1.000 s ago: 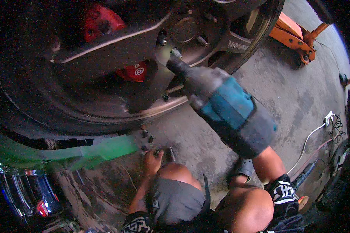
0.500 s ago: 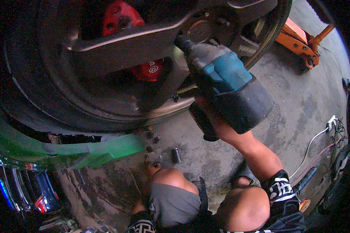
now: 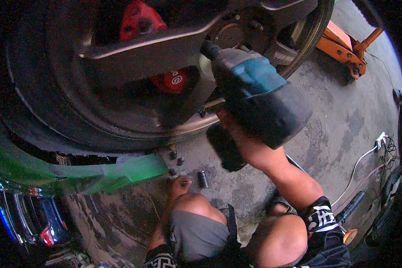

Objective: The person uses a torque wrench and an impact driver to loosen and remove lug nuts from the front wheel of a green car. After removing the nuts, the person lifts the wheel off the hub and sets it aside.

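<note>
My right hand (image 3: 257,149) is wrapped round the grip of a blue and black cordless impact wrench (image 3: 259,78). The dark socket (image 3: 209,50) on its nose is close to the hub of a large dark wheel (image 3: 134,67); whether it touches a stud or nut I cannot tell. Down by my left knee, my left hand (image 3: 179,185) is closed with curled fingers just above the floor. Whatever it grips is too small to make out. Several dark lug nuts (image 3: 180,161) lie beyond it, and a loose dark cylindrical socket (image 3: 203,178) stands just to its right.
Red brake calipers (image 3: 143,22) show between the spokes. A green body panel (image 3: 120,174) juts in below the tyre at left. An orange floor jack (image 3: 344,49) stands at upper right. A white power strip (image 3: 380,140) and cables lie on the concrete floor (image 3: 335,120) at right.
My left hand has come forward from beside the knee, toward the nuts. The impact wrench has shifted slightly left, its base tilting with my right hand. A nut seen by my left fingers no longer shows.
</note>
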A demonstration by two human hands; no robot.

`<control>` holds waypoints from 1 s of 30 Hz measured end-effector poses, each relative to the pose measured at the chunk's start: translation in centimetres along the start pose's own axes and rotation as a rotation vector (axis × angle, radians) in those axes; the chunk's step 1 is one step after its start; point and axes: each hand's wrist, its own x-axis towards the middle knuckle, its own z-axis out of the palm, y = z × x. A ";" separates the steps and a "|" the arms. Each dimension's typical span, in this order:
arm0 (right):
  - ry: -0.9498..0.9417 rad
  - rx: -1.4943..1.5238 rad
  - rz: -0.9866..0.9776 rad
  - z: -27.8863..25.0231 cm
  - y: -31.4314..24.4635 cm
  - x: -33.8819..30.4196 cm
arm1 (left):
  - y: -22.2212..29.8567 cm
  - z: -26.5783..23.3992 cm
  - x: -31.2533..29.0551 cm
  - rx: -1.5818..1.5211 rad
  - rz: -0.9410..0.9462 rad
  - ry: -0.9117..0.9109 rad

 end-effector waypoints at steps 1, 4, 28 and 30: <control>0.039 -0.085 -0.106 0.0 0.4 0.1 | 2.8 -1.8 0.0 0.085 0.054 -0.049; 0.062 -0.189 -0.346 0.0 1.4 0.3 | 11.7 -8.1 -0.5 0.026 0.191 -0.146; 0.023 -0.099 -0.173 1.0 2.4 -1.9 | 36.1 -16.1 -1.5 -0.601 0.476 0.026; 0.017 -0.093 -0.157 1.2 2.4 -2.0 | 36.6 -16.1 -1.0 -0.575 0.497 0.046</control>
